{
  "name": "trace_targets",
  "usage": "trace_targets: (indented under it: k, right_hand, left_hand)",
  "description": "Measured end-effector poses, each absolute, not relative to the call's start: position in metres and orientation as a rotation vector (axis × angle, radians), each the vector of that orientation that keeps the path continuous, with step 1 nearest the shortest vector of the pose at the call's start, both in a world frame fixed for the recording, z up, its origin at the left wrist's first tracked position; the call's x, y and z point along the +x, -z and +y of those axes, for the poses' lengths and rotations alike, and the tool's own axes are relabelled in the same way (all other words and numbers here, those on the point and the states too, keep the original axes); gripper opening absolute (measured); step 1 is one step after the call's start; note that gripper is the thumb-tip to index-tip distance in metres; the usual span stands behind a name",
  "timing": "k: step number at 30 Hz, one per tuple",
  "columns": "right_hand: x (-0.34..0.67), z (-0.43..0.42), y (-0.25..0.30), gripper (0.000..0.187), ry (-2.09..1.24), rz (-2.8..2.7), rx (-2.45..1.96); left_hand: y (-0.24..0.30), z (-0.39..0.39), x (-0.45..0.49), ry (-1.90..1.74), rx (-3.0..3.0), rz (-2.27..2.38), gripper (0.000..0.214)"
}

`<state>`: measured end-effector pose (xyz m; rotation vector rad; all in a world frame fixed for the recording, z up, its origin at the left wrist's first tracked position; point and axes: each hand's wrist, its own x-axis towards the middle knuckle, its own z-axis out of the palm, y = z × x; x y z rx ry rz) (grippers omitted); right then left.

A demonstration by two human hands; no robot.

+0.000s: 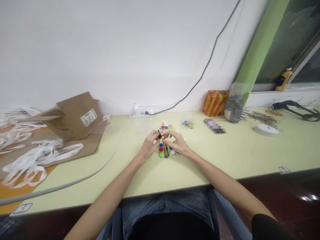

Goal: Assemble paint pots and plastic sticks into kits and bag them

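Above the middle of the table my left hand (150,142) pinches a small black plastic piece (160,134), thin and stick-like with a darker lump at its lower part. My right hand (177,142) meets it from the other side, its fingers closed at the piece's lower end. Just below the hands lie round plastic parts, among them a red one (161,149) and a green one (162,155), beside a row of coloured sticks (166,150). A loose green piece (151,158) lies by my left wrist. My right hand partly covers the parts beneath it.
Behind my hands are more coloured parts (163,127) and a small clear bag of parts (189,123). A power strip (141,112) stands by the wall. An open cardboard box (75,116) and white straps (37,160) lie left; a white spool (266,130) lies right. A grey cable (82,179) crosses the table's left side.
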<state>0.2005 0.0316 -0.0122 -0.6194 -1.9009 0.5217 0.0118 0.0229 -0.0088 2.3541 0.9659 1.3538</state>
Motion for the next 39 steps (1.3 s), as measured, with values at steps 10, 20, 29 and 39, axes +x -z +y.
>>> trace_targets:
  k: [10, 20, 29, 39]
  right_hand:
    - [0.191, 0.020, 0.008, 0.013, -0.653, -1.884, -0.632]
    - [0.204, 0.026, -0.002, 0.025, -0.986, -1.782, -0.624]
    - [0.208, 0.019, -0.008, 0.035, -1.126, -1.781, -0.588]
    - [0.208, 0.024, 0.003, 0.031, -1.250, -1.772, -0.559]
  left_hand:
    - [0.002, 0.019, 0.008, -1.173, 2.452, 0.896, 0.009]
    - [0.000, 0.019, 0.013, -1.229, 1.997, 0.919, 0.030]
    - [-0.004, 0.014, 0.017, -1.116, 1.886, 0.825, 0.032]
    - [-0.007, 0.014, 0.013, -1.100, 1.929, 0.814, 0.026]
